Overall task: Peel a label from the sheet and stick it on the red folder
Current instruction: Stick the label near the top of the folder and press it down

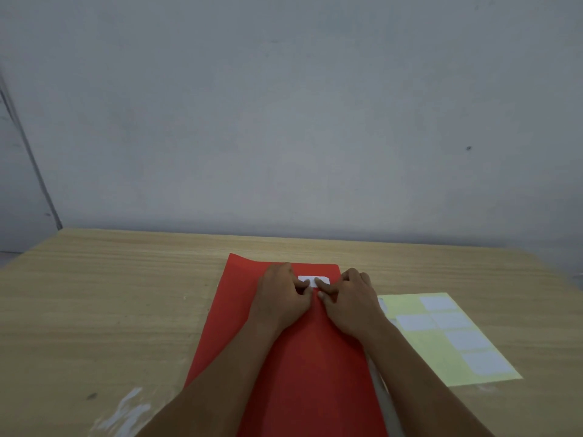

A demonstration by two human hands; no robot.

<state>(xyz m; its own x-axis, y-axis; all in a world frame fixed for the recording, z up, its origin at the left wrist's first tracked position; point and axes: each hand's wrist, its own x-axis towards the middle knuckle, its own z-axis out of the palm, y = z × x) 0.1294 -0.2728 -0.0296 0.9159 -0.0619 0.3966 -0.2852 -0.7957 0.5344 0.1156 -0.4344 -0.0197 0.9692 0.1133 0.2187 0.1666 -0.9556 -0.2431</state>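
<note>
The red folder (293,348) lies lengthwise on the wooden table, its far end toward the wall. A small white label (315,280) sits flat near the folder's far end. My left hand (280,298) and my right hand (353,302) rest side by side on the folder, fingertips pressing on the label's near edge and partly covering it. Neither hand holds anything. To the right of the folder lies the pale yellow label sheet (422,351), with several white labels on it and bare backing where others were.
The wooden table (110,294) extends left and right of the folder. A grey wall stands right behind its far edge. White smears mark the table's near left part (126,411). A pale strip runs along the folder's right edge (383,395).
</note>
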